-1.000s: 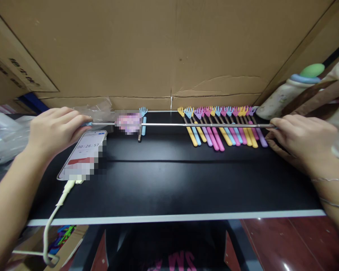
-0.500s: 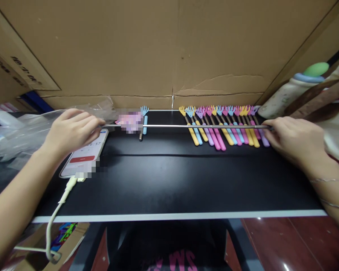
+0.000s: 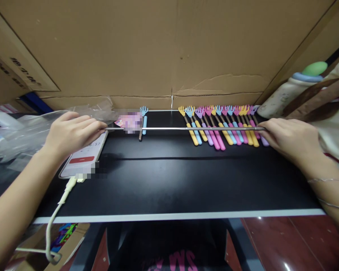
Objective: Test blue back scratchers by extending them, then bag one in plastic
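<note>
A long thin metal telescopic rod (image 3: 183,128) stretches level above the black table (image 3: 172,180). My left hand (image 3: 72,132) pinches its left end, fingers closed. My right hand (image 3: 288,138) grips its right end, fingers closed. Behind the rod lies a row of several small back scratchers (image 3: 219,128) with yellow, blue, purple and pink handles and claw heads pointing away. A single blue back scratcher (image 3: 143,121) lies apart to the left of the row.
A phone (image 3: 84,154) showing a timer lies under my left hand, with a white cable (image 3: 55,214) running off the table's front edge. Clear plastic bags (image 3: 19,131) sit at the left. Cardboard walls (image 3: 158,49) close the back. A bottle (image 3: 288,94) leans at the right.
Both hands have come closer together and the rod between them is shorter. My left hand moved right over the phone; my right hand moved slightly left.
</note>
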### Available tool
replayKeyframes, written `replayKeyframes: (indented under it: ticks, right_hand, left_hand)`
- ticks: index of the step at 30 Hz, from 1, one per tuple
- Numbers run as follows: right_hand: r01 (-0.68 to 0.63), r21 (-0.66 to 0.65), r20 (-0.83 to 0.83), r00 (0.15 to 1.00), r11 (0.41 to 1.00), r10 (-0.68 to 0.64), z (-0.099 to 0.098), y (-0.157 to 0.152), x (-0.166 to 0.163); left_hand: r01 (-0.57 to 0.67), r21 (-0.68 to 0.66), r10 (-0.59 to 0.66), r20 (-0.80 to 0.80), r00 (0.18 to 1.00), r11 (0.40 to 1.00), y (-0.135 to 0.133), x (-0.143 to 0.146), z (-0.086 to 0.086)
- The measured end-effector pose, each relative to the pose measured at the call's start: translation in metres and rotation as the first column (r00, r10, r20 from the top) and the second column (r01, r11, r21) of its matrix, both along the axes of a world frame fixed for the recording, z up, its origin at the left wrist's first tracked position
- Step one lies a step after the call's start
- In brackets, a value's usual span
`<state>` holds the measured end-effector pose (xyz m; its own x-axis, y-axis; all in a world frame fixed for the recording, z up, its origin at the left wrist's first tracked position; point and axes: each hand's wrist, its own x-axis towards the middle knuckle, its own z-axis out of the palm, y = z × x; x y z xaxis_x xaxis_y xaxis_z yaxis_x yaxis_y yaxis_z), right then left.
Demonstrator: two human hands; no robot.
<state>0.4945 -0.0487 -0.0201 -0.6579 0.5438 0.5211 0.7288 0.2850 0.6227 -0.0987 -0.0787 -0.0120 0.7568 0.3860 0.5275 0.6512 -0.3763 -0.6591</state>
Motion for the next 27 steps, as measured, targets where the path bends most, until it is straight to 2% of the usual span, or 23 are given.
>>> replayKeyframes:
  ticks: [3,7,14,20,24,27]
  right_hand:
    - [0.005,0.02,-0.011,1.0,1.0,-0.005,0.0,-0.002,0.004]
    - [0.04,-0.035,-0.019,0.999,0.999,-0.041,-0.001,0.0,0.004]
    - [0.081,-0.068,-0.107,0.99,0.994,-0.088,-0.005,0.001,0.009]
    - [0.16,-0.116,-0.163,0.971,0.98,-0.178,-0.005,-0.002,0.015]
    - [0.107,-0.099,-0.186,0.975,0.989,-0.124,-0.006,-0.002,0.017]
    - [0.076,-0.125,-0.218,0.971,0.989,-0.102,-0.007,-0.001,0.018]
  left_hand:
    - [-0.029,-0.026,0.03,0.029,0.999,0.999,0.002,-0.009,0.0]
    - [-0.057,-0.034,0.058,0.013,0.998,0.998,0.006,-0.021,-0.002]
    - [-0.068,-0.051,0.07,0.053,0.996,0.996,0.003,-0.02,-0.001]
    - [-0.155,-0.085,0.166,0.13,0.978,0.984,0.001,-0.033,-0.003]
    - [-0.159,-0.085,0.171,0.148,0.974,0.984,0.002,-0.039,-0.004]
    - [-0.152,-0.09,0.17,0.248,0.954,0.984,0.004,-0.041,-0.005]
